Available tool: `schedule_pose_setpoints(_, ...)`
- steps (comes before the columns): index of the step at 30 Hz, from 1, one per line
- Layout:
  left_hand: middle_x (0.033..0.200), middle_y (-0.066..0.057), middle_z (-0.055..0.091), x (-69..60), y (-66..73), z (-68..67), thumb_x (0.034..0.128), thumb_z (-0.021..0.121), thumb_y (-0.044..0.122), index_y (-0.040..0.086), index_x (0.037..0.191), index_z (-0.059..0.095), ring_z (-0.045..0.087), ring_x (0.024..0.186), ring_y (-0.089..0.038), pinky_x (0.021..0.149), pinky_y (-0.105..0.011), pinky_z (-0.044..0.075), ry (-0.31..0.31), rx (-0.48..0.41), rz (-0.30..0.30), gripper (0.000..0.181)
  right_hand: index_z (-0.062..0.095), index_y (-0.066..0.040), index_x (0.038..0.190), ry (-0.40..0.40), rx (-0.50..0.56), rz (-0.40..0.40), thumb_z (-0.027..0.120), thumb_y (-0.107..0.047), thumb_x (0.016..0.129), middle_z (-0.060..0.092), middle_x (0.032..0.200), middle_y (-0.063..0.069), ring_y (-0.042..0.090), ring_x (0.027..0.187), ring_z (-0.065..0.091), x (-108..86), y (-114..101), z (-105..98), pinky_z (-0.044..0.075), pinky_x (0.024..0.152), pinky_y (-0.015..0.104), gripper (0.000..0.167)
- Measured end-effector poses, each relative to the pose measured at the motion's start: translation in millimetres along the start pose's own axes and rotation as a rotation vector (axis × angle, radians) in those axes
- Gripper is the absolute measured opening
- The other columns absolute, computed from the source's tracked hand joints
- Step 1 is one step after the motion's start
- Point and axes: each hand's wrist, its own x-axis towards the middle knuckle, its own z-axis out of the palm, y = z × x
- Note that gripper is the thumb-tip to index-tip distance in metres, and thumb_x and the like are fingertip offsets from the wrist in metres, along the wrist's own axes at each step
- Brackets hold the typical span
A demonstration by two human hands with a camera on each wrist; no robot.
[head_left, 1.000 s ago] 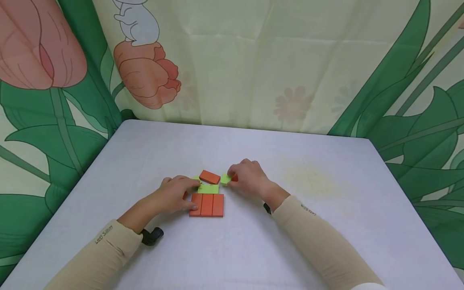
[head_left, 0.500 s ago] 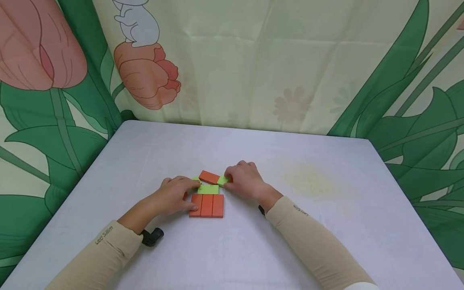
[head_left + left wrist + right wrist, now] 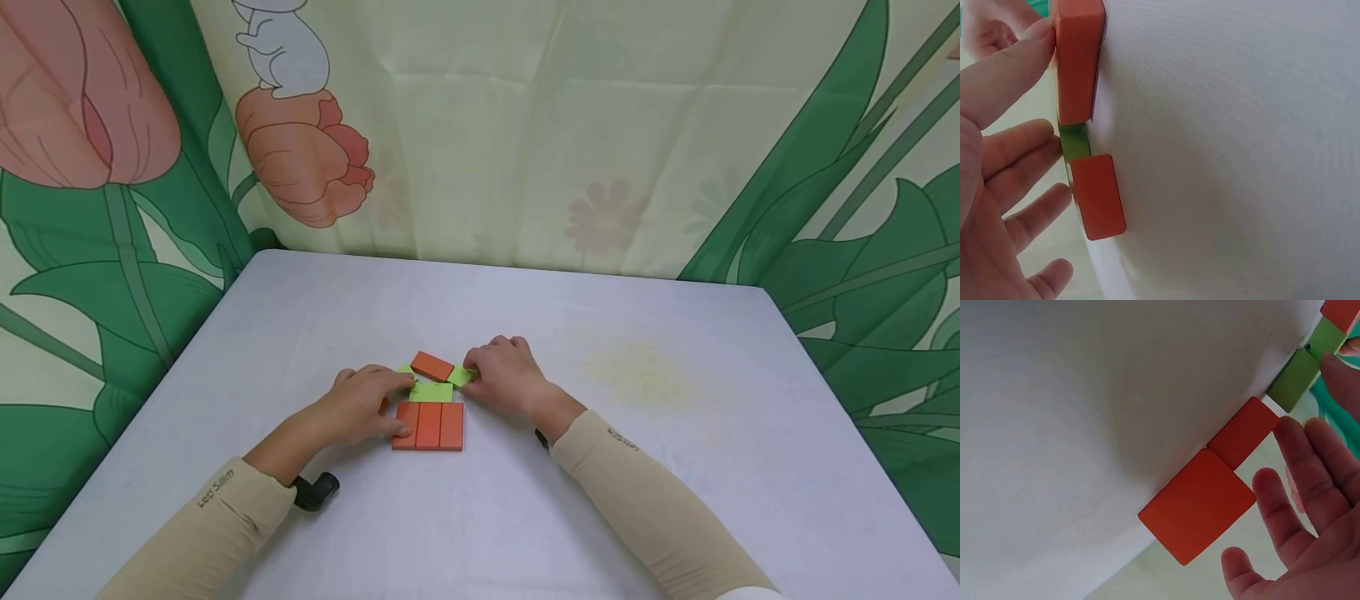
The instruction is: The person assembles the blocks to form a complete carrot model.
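Note:
On the white table lie three orange blocks side by side, with a green block across their far edge. My left hand rests over the left side, thumb on the leftmost orange block, fingers nearly straight. In the left wrist view, its fingertips touch a green block beside an orange block. My right hand pinches the right end of a slanted green block; that end is hidden. A tilted orange block meets this block. In the right wrist view, an orange block sits by the fingertips.
The white table spreads around the blocks, with a faint yellowish stain to the right. Behind it hangs a printed curtain. A black wrist camera sits below the left wrist.
My right hand has moved left, bringing the slanted green block up against the tilted orange one. The left hand stays in place.

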Motion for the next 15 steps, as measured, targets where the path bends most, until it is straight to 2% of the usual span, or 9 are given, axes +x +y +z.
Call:
schedule_pose_setpoints(7, 0.137, -0.008, 0.058, 0.1, -1.0, 1.4, 0.0826, 0.084, 0.034, 0.010, 0.139, 0.058, 0.044, 0.133, -0.034, 0.098, -0.059, 0.034, 0.000, 0.001, 0.002, 0.066, 0.071, -0.017, 0.120, -0.004, 0.057, -0.043, 0.068, -0.019, 0.093, 0.070, 0.115, -0.003, 0.023, 0.114, 0.054, 0.5, 1.4, 0.3, 0.034, 0.103, 0.047, 0.027)
schedule_pose_setpoints(15, 0.137, -0.008, 0.058, 0.1, -0.4, 0.6, 0.0827, 0.084, 0.033, 0.010, 0.139, 0.058, 0.043, 0.133, -0.035, 0.099, -0.058, 0.034, -0.002, -0.004, -0.004, 0.066, 0.071, -0.018, 0.118, -0.015, 0.049, -0.039, 0.068, -0.020, 0.094, 0.070, 0.115, -0.003, 0.023, 0.112, 0.054, 2.9, -0.8, 0.6, 0.034, 0.102, 0.047, 0.024)
